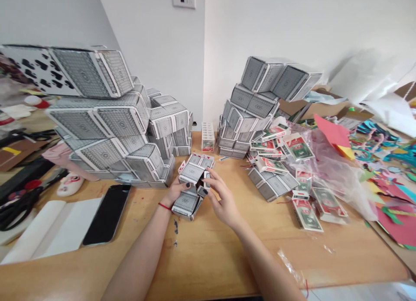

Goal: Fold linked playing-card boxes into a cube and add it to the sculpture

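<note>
Near the middle of the table, my left hand grips the left side of a small box folded from playing cards, its grey patterned backs facing outward. The fingers of my right hand are bent around the box's right end, where a dark opening shows between the cards. Another playing-card block lies right below it, close to my left wrist. Behind the box, face-up red-suit cards lie on the table. My palms and fingers partly hide how the pieces join.
Tall stacks of card blocks stand at left and right. Card packs and clear plastic lie to the right, beside coloured craft scraps. A phone, a notebook and black scissors lie at left.
</note>
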Available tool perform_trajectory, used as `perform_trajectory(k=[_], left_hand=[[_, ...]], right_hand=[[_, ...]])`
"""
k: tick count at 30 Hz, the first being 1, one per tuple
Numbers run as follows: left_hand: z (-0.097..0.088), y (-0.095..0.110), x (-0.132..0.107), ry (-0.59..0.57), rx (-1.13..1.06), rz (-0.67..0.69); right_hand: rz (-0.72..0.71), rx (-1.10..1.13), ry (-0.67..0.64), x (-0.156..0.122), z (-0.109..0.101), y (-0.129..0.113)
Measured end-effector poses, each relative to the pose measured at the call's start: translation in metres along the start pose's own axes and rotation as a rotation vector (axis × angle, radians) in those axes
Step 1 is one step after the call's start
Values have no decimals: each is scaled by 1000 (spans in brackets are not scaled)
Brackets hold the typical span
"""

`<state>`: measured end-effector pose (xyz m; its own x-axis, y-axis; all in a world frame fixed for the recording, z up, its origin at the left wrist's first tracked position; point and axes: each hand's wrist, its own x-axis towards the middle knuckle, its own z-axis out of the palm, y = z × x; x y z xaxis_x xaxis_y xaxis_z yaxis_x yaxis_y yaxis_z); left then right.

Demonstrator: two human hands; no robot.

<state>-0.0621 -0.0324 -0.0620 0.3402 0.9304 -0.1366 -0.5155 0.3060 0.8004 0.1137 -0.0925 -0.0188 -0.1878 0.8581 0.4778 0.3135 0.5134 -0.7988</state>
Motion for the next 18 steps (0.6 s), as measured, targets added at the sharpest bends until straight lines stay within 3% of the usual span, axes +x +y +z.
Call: perform_trajectory(k=[6, 18], left_hand=[[3, 2, -1, 86, 81, 9], [4, 2, -3, 73, 200, 47]], right_hand=[[-21, -12, 7, 1, 2, 0], [-43, -108, 1, 3, 3, -5]])
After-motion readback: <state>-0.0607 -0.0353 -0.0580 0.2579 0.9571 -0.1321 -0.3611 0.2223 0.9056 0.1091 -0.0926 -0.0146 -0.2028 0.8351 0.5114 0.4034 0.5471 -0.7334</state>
